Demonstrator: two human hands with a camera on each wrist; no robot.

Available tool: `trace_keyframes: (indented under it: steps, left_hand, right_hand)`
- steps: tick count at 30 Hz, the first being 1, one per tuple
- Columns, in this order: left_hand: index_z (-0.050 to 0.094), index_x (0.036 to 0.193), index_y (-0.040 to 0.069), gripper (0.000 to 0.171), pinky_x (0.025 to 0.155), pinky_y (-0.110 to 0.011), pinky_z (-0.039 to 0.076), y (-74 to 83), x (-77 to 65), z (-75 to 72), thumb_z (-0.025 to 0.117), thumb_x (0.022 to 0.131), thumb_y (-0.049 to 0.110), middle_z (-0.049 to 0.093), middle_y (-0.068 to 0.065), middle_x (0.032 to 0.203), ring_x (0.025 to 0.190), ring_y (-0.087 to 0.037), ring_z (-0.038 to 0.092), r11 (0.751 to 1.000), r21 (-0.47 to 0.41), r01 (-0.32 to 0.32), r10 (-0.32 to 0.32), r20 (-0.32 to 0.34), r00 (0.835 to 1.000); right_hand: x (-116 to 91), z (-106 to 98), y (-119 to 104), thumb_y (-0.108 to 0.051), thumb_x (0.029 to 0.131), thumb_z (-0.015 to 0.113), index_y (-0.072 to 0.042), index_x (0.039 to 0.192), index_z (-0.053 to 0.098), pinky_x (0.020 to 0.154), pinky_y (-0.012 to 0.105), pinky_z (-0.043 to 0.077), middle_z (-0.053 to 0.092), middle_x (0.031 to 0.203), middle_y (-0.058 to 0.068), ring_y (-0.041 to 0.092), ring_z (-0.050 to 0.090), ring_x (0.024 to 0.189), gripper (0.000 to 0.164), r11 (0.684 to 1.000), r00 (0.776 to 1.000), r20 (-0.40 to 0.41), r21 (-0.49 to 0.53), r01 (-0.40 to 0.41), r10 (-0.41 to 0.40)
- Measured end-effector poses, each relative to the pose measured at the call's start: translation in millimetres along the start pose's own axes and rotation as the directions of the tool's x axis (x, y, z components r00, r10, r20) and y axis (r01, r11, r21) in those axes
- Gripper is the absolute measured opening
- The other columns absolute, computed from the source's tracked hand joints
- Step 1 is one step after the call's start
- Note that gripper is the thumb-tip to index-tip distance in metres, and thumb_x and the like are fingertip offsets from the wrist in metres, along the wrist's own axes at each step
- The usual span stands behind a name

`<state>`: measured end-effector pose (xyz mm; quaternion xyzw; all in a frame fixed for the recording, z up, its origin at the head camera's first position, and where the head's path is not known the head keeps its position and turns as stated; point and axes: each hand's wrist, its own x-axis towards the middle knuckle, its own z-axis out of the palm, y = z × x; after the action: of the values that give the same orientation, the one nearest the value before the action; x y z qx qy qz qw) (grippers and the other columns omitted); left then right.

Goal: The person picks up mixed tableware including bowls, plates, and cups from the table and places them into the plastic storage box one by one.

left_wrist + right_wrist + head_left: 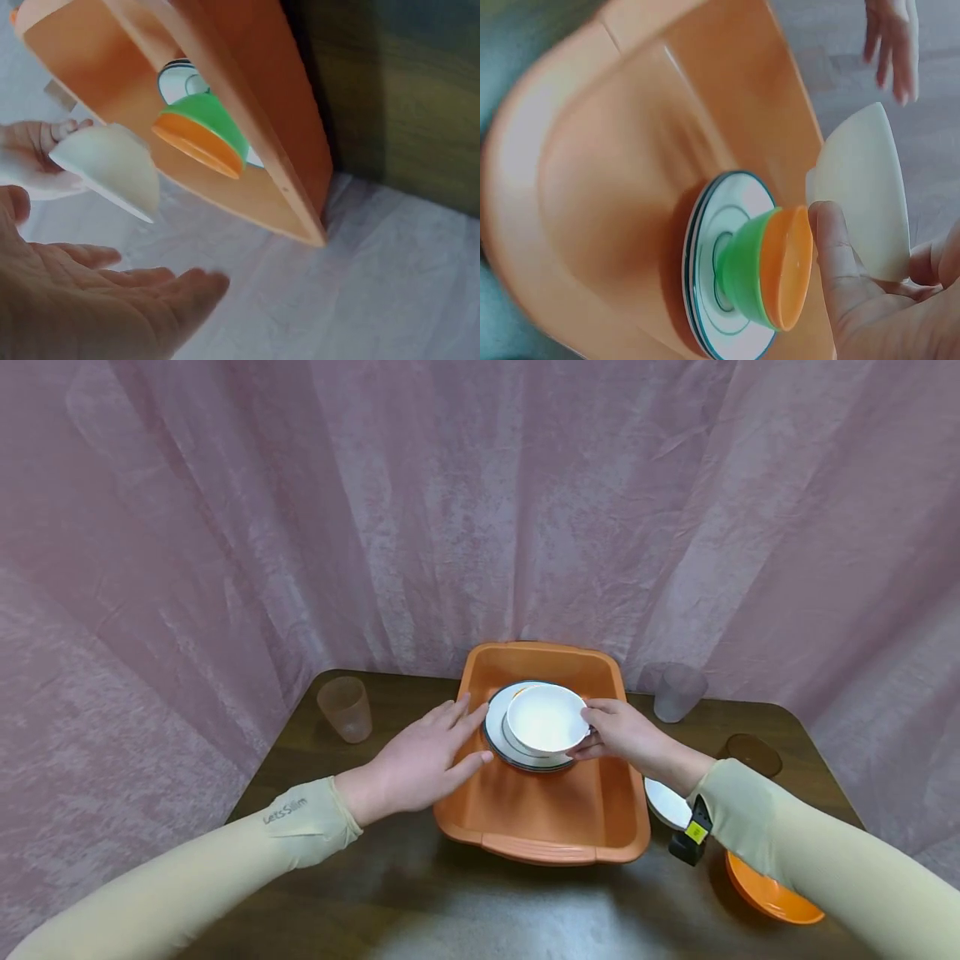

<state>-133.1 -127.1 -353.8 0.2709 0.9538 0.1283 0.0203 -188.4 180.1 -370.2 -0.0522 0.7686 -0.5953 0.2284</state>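
Note:
My right hand (618,732) pinches the rim of a white bowl (547,720), raised over an orange tub (555,852). In the right wrist view, a green bowl (739,259) with an orange bowl (786,266) nested in it stands on stacked white plates (739,195) with dark green rims, inside the tub. From the head, the white bowl mostly hides these two bowls. To the left of the white bowl is my left hand (420,756), fingers spread and holding nothing, over the tub's left rim.
A translucent cup (345,710) stands at the table's back left, another clear cup (679,692) at the back right. Right of the tub are a brown translucent cup (752,755), a white dish (666,803) and orange bowls (772,891), partly behind my right arm. Pink curtains (517,510) hang behind.

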Motion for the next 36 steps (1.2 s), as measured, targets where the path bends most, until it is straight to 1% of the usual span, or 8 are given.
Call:
trace_keyframes:
  steps: [2,4,9,16,18,22,28,36]
  left_hand:
    - [0.026,0.164,0.018,0.074,0.121,-0.052,0.023,-0.4,-2.8,1.7,0.039,0.105,0.062,0.019,-0.015,0.169,0.153,-0.037,0.022,0.994,0.100,-0.041,0.044,-0.029,0.999]
    - [0.024,0.165,0.021,0.075,0.122,-0.052,0.019,-0.1,-5.4,3.4,0.037,0.105,0.063,0.015,-0.013,0.169,0.154,-0.035,0.020,0.983,0.172,-0.063,0.072,-0.045,0.996]
    - [0.023,0.165,0.023,0.076,0.122,-0.055,0.017,2.1,-10.7,7.0,0.034,0.104,0.067,0.011,-0.010,0.170,0.154,-0.033,0.018,0.966,0.240,-0.092,0.110,-0.061,0.992]
    - [0.020,0.165,0.024,0.078,0.123,-0.055,0.014,3.8,-15.2,12.2,0.030,0.103,0.069,0.009,-0.009,0.171,0.155,-0.031,0.015,0.967,0.235,-0.094,0.103,-0.028,0.994]
    - [0.020,0.165,0.024,0.078,0.123,-0.054,0.014,3.9,-15.8,13.4,0.031,0.103,0.069,0.009,-0.008,0.171,0.155,-0.031,0.016,0.969,0.229,-0.090,0.099,-0.024,0.995]
    - [0.020,0.165,0.025,0.077,0.123,-0.054,0.013,4.9,-16.5,15.2,0.032,0.103,0.069,0.009,-0.008,0.171,0.155,-0.031,0.017,0.973,0.216,-0.084,0.089,-0.014,0.996]
    - [0.019,0.165,0.026,0.077,0.123,-0.055,0.014,6.2,-16.5,17.5,0.032,0.103,0.069,0.010,-0.008,0.171,0.155,-0.031,0.017,0.974,0.212,-0.084,0.086,0.001,0.996]
    - [0.019,0.165,0.027,0.078,0.123,-0.054,0.011,6.5,-15.4,19.2,0.033,0.102,0.070,0.009,-0.007,0.171,0.155,-0.031,0.016,0.975,0.208,-0.078,0.077,0.012,0.997]
  right_hand:
    - [5.2,-2.3,-0.5,-0.015,0.112,0.034,0.018,0.155,0.012,0.088,0.044,0.058,0.050,0.136,0.040,0.029,0.074,0.095,0.058,1.000,1.000,-0.009,-0.003,0.000,0.000]
    - [11.7,-4.5,-0.8,-0.015,0.112,0.033,0.018,0.155,0.014,0.087,0.043,0.059,0.050,0.136,0.040,0.030,0.074,0.094,0.057,1.000,1.000,-0.026,-0.016,-0.002,0.001]
    - [30.2,-11.7,-1.1,-0.015,0.112,0.030,0.016,0.154,0.020,0.086,0.044,0.059,0.052,0.134,0.039,0.033,0.074,0.094,0.054,0.995,0.997,-0.074,-0.102,-0.014,0.007]
    - [51.1,-19.3,-4.6,-0.013,0.110,0.024,0.016,0.155,0.018,0.083,0.039,0.060,0.038,0.150,0.037,0.038,0.069,0.105,0.054,0.965,0.996,-0.085,-0.256,-0.050,0.029]
    - [55.1,-19.2,-5.4,-0.012,0.109,0.023,0.016,0.155,0.020,0.083,0.040,0.060,0.041,0.148,0.037,0.039,0.069,0.105,0.054,0.961,0.996,-0.087,-0.269,-0.058,0.035]
    - [62.3,-19.0,-4.4,-0.010,0.107,0.023,0.016,0.153,0.024,0.080,0.040,0.061,0.044,0.144,0.038,0.035,0.072,0.096,0.054,0.950,0.995,-0.094,-0.304,-0.072,0.045]
    - [69.9,-18.5,-2.4,-0.010,0.107,0.026,0.015,0.153,0.029,0.070,0.034,0.061,0.050,0.140,0.034,0.027,0.071,0.082,0.052,0.921,0.989,-0.128,-0.371,-0.116,0.073]
    - [73.4,-21.6,-0.1,-0.009,0.106,0.026,0.015,0.150,0.033,0.075,0.040,0.061,0.058,0.128,0.032,0.024,0.070,0.076,0.051,0.902,0.986,-0.153,-0.412,-0.126,0.068]
